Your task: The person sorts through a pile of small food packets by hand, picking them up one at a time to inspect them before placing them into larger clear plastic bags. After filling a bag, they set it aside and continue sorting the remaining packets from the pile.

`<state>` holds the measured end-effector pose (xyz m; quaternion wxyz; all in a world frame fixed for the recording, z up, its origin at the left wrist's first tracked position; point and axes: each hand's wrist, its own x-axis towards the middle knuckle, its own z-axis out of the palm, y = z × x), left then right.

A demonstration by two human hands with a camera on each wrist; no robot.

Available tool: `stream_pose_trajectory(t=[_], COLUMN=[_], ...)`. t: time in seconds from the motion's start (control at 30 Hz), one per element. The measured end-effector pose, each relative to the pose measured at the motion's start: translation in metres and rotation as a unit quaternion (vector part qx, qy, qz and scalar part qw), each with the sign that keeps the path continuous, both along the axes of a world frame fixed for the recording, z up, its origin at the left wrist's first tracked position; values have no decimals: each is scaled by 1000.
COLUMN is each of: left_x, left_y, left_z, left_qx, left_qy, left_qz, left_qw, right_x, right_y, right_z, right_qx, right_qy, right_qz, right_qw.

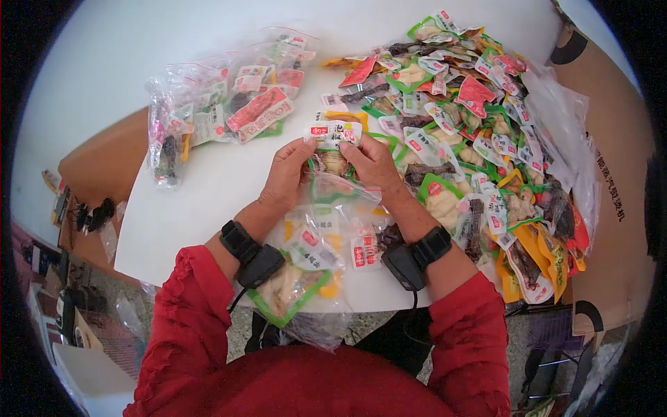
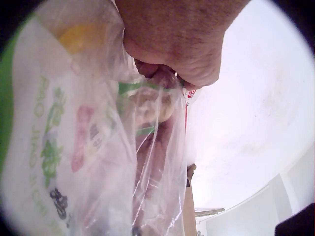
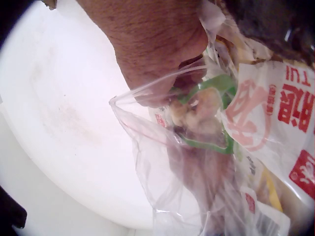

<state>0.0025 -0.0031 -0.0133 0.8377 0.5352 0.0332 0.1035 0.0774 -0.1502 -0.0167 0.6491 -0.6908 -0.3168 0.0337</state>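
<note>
Both hands pinch a small green-edged food packet [image 1: 332, 163] by its white labelled top, the left hand [image 1: 286, 174] on one side and the right hand [image 1: 376, 167] on the other. Directly below them a clear zip bag [image 1: 326, 208] lies at the table's front edge, holding several packets, one green-edged [image 1: 288, 292]. In the left wrist view the left hand [image 2: 172, 44] is bent over the packet [image 2: 150, 108], with clear plastic around it. The right wrist view has the right hand [image 3: 152, 54] beside the bag's mouth and the packet [image 3: 202, 118]; some fingertips are hidden.
A large heap of mixed packets [image 1: 445, 139] covers the right of the white table [image 1: 201, 222]. Filled clear bags [image 1: 229, 104] lie at the back left. Cardboard [image 1: 615, 201] stands at the right, and a brown box [image 1: 104, 156] at the left.
</note>
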Motion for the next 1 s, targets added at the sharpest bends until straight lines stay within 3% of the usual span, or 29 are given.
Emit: stream_pose_trajectory(t=[0.2, 0.37, 0.6, 0.77, 0.9, 0.93, 1.0], left_x=[1, -2, 1, 5, -7, -4, -8], left_y=[0, -2, 1, 1, -7, -5, -11], left_z=[0, 5, -1, -10, 13, 9, 13], left_qx=[7, 12, 8, 9, -11, 40, 45], left_qy=[-1, 11, 19, 15, 9, 19, -3], left_qz=[6, 2, 8, -23, -92, -101, -106], left_qw=[1000, 1000, 1000, 1000, 996, 994, 993], right_x=[3, 5, -2, -7, -2, -7, -5], right_y=[-1, 4, -2, -4, -7, -6, -5], right_z=[-1, -9, 6, 13, 11, 17, 15], right_qx=[-46, 7, -35, -36, -38, 5, 13], right_qy=[-37, -13, 12, 8, -1, 7, 14], right_qz=[-24, -21, -20, -27, -51, -48, -61], right_qw=[998, 1000, 999, 999, 998, 999, 998])
